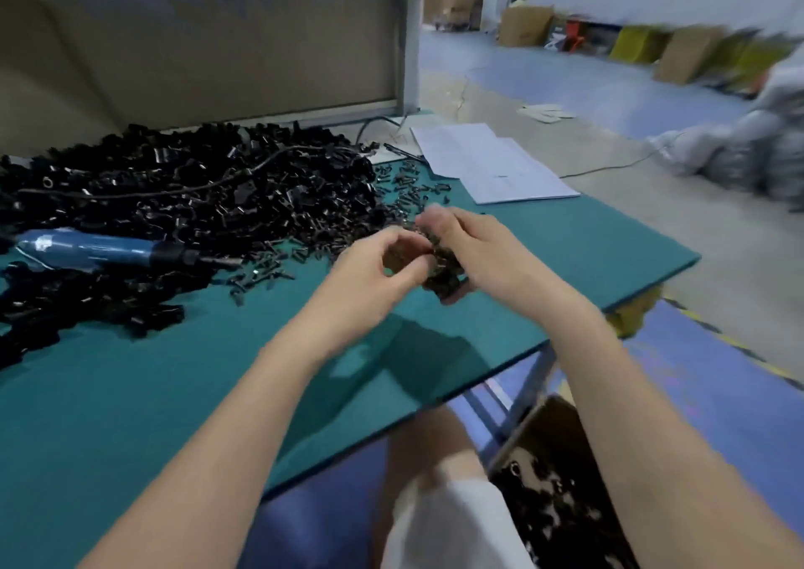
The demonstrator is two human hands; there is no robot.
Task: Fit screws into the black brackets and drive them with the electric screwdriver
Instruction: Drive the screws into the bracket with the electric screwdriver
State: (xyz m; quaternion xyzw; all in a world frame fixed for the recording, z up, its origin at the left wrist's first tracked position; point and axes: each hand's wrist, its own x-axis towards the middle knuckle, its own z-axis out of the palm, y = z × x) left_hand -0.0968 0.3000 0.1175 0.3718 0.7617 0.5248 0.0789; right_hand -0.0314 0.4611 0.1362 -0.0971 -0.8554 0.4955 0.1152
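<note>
A big heap of black brackets (182, 185) covers the back left of the green table mat (130, 394). Loose black screws (404, 181) lie scattered at the heap's right edge. The blue electric screwdriver (91, 247) lies on its side at the left, its bit pointing right. Both hands meet above the mat at the centre. My right hand (474, 251) cups a handful of small black parts (443, 270), blurred. My left hand (378, 264) curls its fingers against that same clump and pinches at it.
White paper sheets (491, 164) lie at the table's far right corner. A cardboard box (561, 490) with black parts stands on the floor under the table's right edge. A grey panel (209, 46) walls off the back. Cartons and grey bags sit on the floor to the right.
</note>
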